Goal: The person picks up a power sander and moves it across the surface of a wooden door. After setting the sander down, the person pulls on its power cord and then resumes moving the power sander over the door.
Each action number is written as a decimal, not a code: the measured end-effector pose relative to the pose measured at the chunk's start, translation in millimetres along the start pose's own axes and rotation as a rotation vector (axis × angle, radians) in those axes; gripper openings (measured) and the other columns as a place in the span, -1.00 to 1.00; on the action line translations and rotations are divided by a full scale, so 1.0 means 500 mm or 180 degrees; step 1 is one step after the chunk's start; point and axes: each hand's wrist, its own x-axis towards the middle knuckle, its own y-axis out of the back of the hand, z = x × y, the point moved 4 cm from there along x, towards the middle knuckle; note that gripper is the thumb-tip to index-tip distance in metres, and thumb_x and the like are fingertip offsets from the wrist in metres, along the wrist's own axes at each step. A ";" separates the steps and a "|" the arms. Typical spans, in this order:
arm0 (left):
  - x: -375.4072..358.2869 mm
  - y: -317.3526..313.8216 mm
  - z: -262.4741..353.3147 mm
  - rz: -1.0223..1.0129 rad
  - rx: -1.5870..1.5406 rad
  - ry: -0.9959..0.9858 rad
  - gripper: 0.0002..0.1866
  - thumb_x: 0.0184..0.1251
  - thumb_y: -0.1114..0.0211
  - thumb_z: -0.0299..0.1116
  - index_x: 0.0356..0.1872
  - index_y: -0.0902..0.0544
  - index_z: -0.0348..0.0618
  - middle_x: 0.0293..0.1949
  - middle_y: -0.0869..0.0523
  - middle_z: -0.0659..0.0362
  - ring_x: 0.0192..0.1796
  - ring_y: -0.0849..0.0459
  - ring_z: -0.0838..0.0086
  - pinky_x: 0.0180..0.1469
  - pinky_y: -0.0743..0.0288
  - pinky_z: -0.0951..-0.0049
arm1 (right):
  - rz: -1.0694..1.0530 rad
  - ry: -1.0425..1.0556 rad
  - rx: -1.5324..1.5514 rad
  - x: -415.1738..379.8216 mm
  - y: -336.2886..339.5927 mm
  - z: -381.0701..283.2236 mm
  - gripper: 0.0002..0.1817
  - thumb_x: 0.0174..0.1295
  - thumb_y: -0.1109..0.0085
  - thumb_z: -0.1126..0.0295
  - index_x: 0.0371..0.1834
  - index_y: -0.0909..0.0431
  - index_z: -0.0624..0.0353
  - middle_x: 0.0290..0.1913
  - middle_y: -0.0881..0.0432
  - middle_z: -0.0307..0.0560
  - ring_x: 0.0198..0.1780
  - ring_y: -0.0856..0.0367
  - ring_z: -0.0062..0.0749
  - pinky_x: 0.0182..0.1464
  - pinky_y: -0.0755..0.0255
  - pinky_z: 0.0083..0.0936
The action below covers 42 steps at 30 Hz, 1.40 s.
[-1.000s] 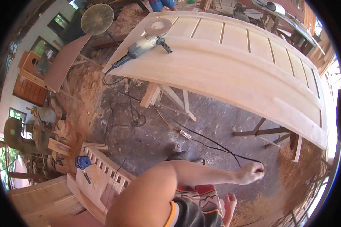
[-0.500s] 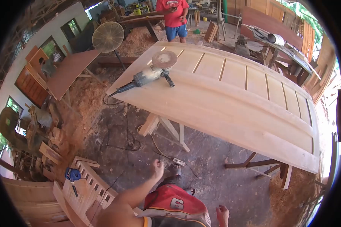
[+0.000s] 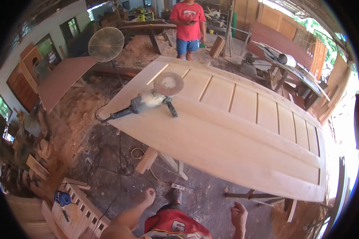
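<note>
My left hand (image 3: pixel 148 197) hangs over the floor with its fingers curled in, and nothing shows in it. On the other side of my body, my right hand (image 3: pixel 239 214) is loosely open, fingers bent and apart. Neither touches anything. A large pale wooden panel door (image 3: pixel 211 131) lies flat on wooden trestles ahead of me. On its left end rests an angle grinder (image 3: pixel 147 102) with a round sanding disc (image 3: pixel 168 83), its side handle pointing toward me.
A power strip (image 3: pixel 178 187) lies on the floor near my foot, with cords around it. A blue power tool (image 3: pixel 62 198) rests on a slatted wooden piece (image 3: pixel 77 215). Beyond the door stands a person in a red shirt (image 3: pixel 187 20). A fan (image 3: pixel 106 44) stands at left.
The view has shifted, so the door and grinder appear lower and further left. My right hand has come up further into view, its fingers more visible. The grinder still lies on the door.
</note>
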 end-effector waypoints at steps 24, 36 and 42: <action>0.445 0.165 0.610 0.0153 -0.2331 -0.1292 -0.81 0.53 -0.28 -0.34 -0.21 -0.64 -0.30 -0.41 -0.72 0.21 -0.38 -0.64 0.66 -0.33 -0.54 0.56 | 0.1536 -0.0265 -0.1944 0.415 -0.115 -0.096 -0.48 0.28 -0.27 0.12 0.25 -0.53 0.12 0.40 -0.42 0.16 0.40 -0.32 0.17 0.41 -0.23 0.09; 0.251 0.174 0.713 -0.0912 -0.1407 -0.1450 -0.87 0.47 -0.34 -0.37 -0.17 -0.67 -0.22 -0.36 -0.73 0.25 -0.34 -0.63 0.65 -0.30 -0.51 0.55 | 0.1587 -0.0235 -0.1713 0.408 -0.113 -0.116 -0.52 0.21 -0.31 0.19 0.18 -0.55 0.09 0.37 -0.45 0.10 0.39 -0.34 0.14 0.38 -0.25 0.08; -0.017 0.332 0.927 -0.2546 -0.3565 -0.3790 -0.82 0.40 -0.36 -0.36 -0.40 -0.67 -0.22 -0.42 -0.68 0.14 -0.40 -0.63 0.48 -0.35 -0.48 0.42 | 0.1625 -0.0273 -0.1632 0.405 -0.106 -0.141 -0.54 0.19 -0.33 0.19 0.14 -0.56 0.09 0.31 -0.44 0.13 0.37 -0.31 0.19 0.41 -0.20 0.08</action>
